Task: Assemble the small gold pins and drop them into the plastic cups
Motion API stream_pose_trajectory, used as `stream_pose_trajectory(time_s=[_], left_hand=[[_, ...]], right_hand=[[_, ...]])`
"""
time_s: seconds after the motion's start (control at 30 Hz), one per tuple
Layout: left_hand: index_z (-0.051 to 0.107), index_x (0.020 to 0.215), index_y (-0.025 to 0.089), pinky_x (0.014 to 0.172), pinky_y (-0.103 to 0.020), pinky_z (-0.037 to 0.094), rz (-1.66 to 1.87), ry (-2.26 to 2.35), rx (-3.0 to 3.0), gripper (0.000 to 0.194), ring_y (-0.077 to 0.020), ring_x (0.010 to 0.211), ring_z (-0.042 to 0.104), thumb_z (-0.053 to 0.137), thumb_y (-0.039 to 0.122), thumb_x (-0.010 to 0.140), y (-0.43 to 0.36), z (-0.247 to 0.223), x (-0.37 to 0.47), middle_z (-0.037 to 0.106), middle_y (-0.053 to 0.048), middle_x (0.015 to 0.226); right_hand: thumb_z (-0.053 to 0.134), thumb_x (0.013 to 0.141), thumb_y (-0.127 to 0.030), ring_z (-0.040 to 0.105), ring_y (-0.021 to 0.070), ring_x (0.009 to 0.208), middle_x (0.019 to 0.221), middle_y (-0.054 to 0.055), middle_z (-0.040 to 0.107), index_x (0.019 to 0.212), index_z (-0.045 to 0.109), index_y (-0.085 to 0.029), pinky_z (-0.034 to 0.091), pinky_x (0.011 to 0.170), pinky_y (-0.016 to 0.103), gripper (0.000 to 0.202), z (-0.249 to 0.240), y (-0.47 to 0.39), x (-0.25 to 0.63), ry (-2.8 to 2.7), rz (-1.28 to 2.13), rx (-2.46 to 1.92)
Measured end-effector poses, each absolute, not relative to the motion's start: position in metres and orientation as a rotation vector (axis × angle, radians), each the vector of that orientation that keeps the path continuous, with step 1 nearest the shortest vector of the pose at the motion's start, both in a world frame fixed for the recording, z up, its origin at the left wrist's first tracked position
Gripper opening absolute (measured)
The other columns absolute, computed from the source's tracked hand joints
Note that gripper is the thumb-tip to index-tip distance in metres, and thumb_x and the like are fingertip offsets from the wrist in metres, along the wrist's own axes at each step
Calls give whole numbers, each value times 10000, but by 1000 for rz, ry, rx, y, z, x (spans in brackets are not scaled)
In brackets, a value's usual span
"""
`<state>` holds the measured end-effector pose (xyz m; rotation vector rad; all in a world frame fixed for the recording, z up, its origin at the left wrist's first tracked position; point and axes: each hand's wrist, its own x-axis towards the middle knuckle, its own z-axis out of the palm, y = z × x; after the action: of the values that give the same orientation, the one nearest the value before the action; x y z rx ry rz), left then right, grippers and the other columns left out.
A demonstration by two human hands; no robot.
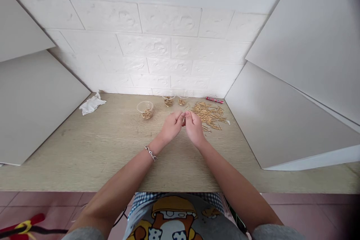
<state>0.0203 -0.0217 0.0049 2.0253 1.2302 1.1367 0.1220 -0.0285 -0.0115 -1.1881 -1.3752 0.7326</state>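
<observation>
My left hand and my right hand meet over the middle of the table, thumbs and fingers pinched together. The fingertips almost touch, and whatever sits between them is too small and covered to make out. Right beside my right hand spreads a loose pile of thin gold-coloured metal rods. Beyond the hands stand two clear plastic cups, a middle cup and a right cup, with small gold-coloured pieces in them. A third clear cup, also holding gold-coloured pieces, is to the left of my left hand.
A crumpled white tissue lies at the table's far left. Behind the rods is a red tube-shaped packet. Pale panels flank the wooden table left and right, and a white brick-patterned wall closes the back.
</observation>
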Motion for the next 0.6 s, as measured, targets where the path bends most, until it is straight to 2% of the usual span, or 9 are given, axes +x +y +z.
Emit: stream_pose_trajectory(time_s=[0.33, 0.6], left_hand=[[385, 584, 180, 558, -252, 325, 1189, 1263, 1856, 314, -120, 571, 422, 339, 313, 864, -25, 1, 29, 453, 15, 572], [422, 616, 171, 581, -249, 346, 1203, 1172, 1705, 295, -118, 604, 432, 355, 322, 860, -23, -4, 30, 470, 11, 610]], right_hand=[[324, 854, -366, 406, 122, 545, 560, -24, 445, 598, 390, -207, 307, 542, 248, 308, -14, -32, 112, -1304, 600, -1219], [317, 854, -372, 438, 129, 589, 602, -12, 484, 633, 423, -203, 344, 579, 253, 298, -19, -30, 109, -1267, 624, -1214]])
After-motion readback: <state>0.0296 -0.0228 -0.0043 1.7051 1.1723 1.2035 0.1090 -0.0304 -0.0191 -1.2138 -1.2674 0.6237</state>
